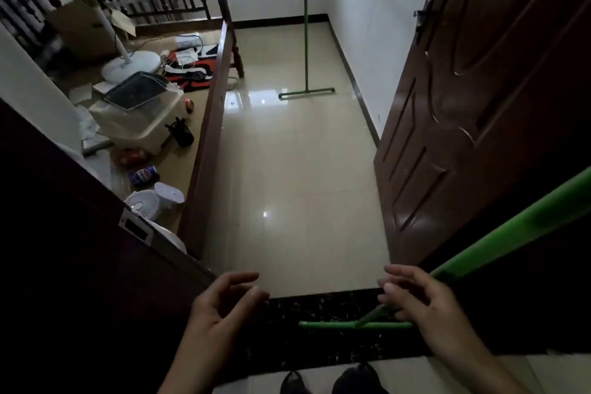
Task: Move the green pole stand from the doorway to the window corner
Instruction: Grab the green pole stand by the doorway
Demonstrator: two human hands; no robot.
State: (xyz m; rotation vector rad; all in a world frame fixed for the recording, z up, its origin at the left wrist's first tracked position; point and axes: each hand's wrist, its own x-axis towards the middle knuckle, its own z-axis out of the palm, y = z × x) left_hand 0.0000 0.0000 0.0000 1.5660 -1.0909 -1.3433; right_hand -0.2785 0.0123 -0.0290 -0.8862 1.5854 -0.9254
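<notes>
A: Room: pale tiled floor [297, 176] is seen beyond a dark speckled threshold [319, 307]; a brown door [479, 105] is swung open to the right of that threshold, and a wooden bed rail [208, 125] runs along the left.

B: Item in question?

A: Green pole stand [511, 227], leaning; its foot bar [351, 325] is laid on the threshold, so it is judged unmoved from the doorway. A second green stand [306, 41] is seen upright far beyond the threshold, near the back wall.

B: Hands?

A: Right hand [425, 307] is held just beside the pole, fingers [399, 275] spread apart, nothing gripped. Left hand [220, 304] is held over the threshold's left end, fingers apart, empty.

B: Progress?

A: None recorded as done. Grasp, carry and placement at the window corner are judged outstanding; the window itself is not clearly seen.
</notes>
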